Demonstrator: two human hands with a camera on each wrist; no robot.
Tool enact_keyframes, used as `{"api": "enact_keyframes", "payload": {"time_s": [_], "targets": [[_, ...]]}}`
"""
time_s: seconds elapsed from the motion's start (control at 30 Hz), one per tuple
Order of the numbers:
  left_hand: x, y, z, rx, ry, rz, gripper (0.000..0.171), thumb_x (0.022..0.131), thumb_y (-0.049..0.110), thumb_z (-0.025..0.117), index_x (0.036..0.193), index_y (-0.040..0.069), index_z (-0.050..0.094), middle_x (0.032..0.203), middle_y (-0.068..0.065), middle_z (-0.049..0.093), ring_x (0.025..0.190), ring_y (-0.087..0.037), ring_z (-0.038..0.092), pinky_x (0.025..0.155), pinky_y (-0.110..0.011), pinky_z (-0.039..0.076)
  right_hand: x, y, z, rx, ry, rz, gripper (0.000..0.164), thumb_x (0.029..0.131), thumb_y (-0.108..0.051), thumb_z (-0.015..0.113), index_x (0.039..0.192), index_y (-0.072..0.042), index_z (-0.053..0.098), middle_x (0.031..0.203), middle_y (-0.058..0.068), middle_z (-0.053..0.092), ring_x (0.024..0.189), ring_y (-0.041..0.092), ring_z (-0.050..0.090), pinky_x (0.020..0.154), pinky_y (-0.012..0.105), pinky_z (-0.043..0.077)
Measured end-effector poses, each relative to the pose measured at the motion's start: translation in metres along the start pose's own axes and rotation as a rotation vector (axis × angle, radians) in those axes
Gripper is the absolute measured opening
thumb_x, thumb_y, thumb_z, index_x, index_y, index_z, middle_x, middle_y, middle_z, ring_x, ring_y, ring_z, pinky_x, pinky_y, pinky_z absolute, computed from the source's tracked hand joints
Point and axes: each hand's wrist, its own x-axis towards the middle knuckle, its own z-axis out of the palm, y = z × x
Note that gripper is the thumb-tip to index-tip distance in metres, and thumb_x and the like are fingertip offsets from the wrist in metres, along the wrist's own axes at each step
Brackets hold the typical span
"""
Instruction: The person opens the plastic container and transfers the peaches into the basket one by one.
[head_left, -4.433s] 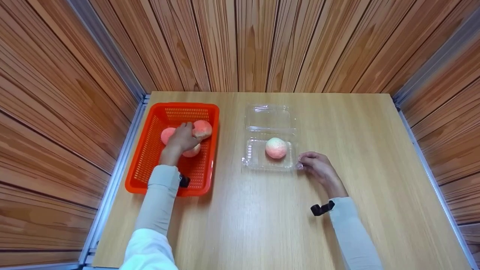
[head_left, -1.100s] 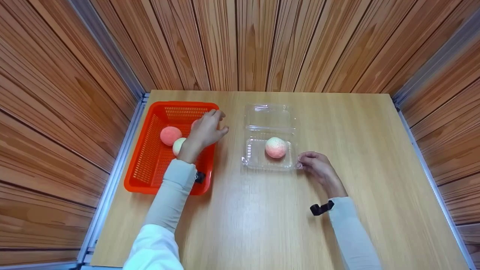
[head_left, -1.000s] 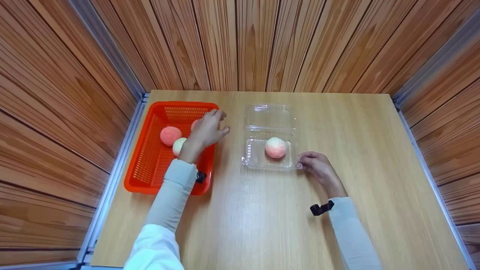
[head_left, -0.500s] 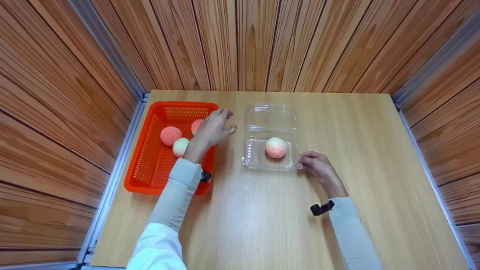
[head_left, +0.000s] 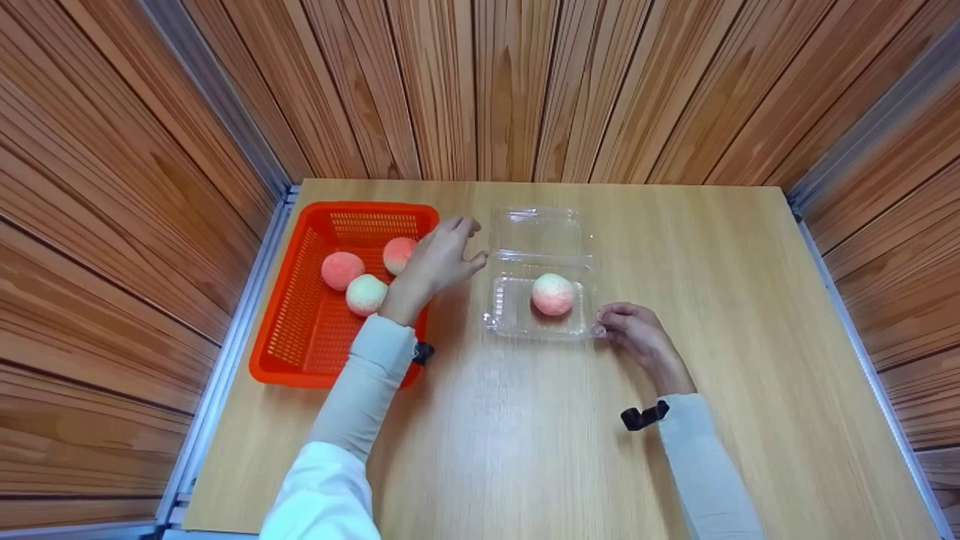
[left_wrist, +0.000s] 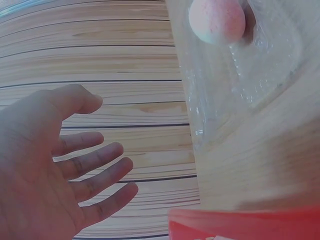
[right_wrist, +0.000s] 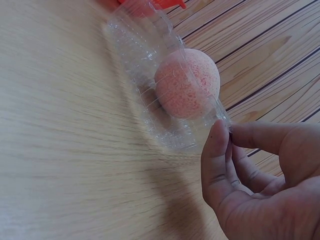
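My left hand (head_left: 444, 259) hovers over the right rim of the orange basket (head_left: 274, 352). Its fingers are spread and hold nothing, as the left wrist view confirms. Three pink-and-cream peaches lie in the basket: a pink one (head_left: 343, 270), a pale one (head_left: 366, 295) and one (head_left: 397, 255) partly behind the hand. A clear plastic clamshell box (head_left: 514, 315) lies unfolded on the table, lid away from me. One peach (head_left: 553, 295) sits in its near half, right of the middle. With thumb and fingertips my right hand (head_left: 637, 337) pinches the box's near right corner.
The wooden table (head_left: 510, 450) bears the basket at left and the box near the middle. Wood-plank walls (head_left: 510, 90) close in the back and both sides. A black wrist camera (head_left: 643, 416) sticks out from the right sleeve.
Earlier my left hand was down among the peaches in the basket. It rose without a peach and is drifting right toward the box. The right hand keeps its pinch in place.
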Motion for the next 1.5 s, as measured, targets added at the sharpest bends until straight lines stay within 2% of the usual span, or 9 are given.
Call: {"api": "enact_keyframes", "payload": {"time_s": [0.2,0.5,0.83,1.17,1.5], "targets": [[0.001,0.006,0.004,0.008,0.004,-0.005,0.051,0.102,0.035,0.07,0.146,0.012,0.056,0.144,-0.01,0.061,0.13,-0.029,0.06,0.113,-0.044,0.054,0.0,0.0,-0.001,0.002,-0.008,0.005,0.027,0.105,-0.004,0.061,0.128,0.01,0.059,0.097,0.003,0.072,0.086,0.012,0.07,0.087,0.028,0.061],[0.007,0.012,0.009,0.0,-0.005,0.056,0.05,0.102,0.034,0.068,0.145,0.01,0.058,0.143,-0.011,0.061,0.129,-0.029,0.06,0.112,-0.043,0.054,0.0,0.001,0.0,-0.007,0.006,0.007,0.031,0.106,-0.005,0.061,0.132,0.011,0.058,0.094,0.0,0.072,0.086,0.012,0.071,0.087,0.028,0.061],[0.014,0.022,0.017,0.014,-0.039,0.062,0.053,0.103,0.036,0.068,0.147,0.011,0.054,0.146,-0.011,0.058,0.133,-0.028,0.059,0.115,-0.046,0.051,0.0,0.002,0.0,0.007,0.015,0.011,0.03,0.105,-0.004,0.061,0.131,0.011,0.058,0.095,0.001,0.071,0.083,0.012,0.07,0.087,0.028,0.062],[0.02,0.031,0.028,0.032,-0.055,0.088,0.053,0.103,0.036,0.069,0.147,0.011,0.055,0.145,-0.01,0.058,0.125,-0.026,0.062,0.111,-0.04,0.055,-0.001,-0.001,0.0,0.0,0.006,0.025,0.031,0.105,-0.006,0.063,0.132,0.009,0.058,0.098,0.004,0.071,0.085,0.013,0.07,0.092,0.032,0.062],[0.025,0.037,0.04,0.04,-0.058,0.111,0.054,0.102,0.033,0.069,0.148,0.01,0.055,0.146,-0.01,0.057,0.126,-0.026,0.06,0.111,-0.039,0.054,0.0,-0.001,0.0,0.008,0.003,0.031,0.032,0.105,-0.006,0.063,0.133,0.009,0.057,0.098,0.004,0.071,0.086,0.013,0.07,0.092,0.032,0.061]]}}
